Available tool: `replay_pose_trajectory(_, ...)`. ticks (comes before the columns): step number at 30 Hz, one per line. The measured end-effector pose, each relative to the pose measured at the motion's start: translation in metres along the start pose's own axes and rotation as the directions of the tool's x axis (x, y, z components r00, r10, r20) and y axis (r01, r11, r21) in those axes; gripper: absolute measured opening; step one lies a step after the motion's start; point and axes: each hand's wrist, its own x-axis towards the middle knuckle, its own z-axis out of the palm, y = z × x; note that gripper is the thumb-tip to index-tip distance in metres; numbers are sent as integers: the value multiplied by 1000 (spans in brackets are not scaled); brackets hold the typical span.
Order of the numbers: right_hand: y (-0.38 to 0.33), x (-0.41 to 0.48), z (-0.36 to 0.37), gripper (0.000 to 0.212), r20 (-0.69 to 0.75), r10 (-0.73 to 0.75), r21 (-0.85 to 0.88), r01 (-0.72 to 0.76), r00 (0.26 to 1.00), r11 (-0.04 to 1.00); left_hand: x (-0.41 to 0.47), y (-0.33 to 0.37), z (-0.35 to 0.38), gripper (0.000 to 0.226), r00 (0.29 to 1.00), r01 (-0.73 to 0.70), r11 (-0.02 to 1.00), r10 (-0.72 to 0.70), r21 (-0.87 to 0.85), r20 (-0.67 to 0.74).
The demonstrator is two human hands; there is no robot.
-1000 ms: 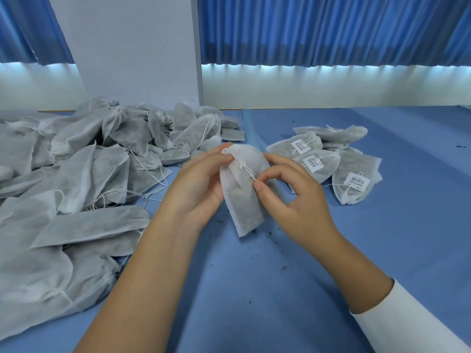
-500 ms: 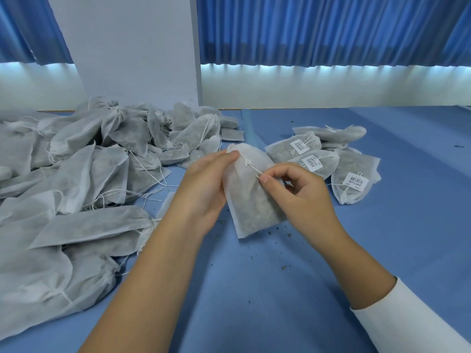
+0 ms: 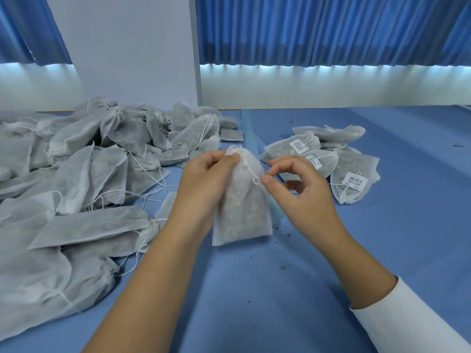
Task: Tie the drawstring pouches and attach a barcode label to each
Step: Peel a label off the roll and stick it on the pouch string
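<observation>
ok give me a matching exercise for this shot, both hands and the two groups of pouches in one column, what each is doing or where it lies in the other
1 left hand
2 right hand
3 unlabelled pouches
4 labelled pouches

a heaped on the left of the table
b pinches the drawstring
c lie on the right, barcodes up
d grips the held pouch near its top

Pairs: 1-d, 2-b, 3-a, 4-c

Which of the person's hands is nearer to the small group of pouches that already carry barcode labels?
Right. The right hand, pinching the drawstring, sits just beside the labelled pouches; the left hand grips the held pouch, farther left of them.
</observation>
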Motion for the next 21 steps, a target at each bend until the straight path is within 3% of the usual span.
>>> replay_pose_trajectory(14, -3, 0, 1, 15, -28, -35, 90, 38, 999, 995, -5, -7, 6, 5, 981, -193, 951, 181, 242, 73)
replay_pose_trajectory(21, 1, 1, 1, 20, -8, -53, 32, 54, 999, 998, -4, -10, 7, 10, 972, -235, 929, 220, 286, 84)
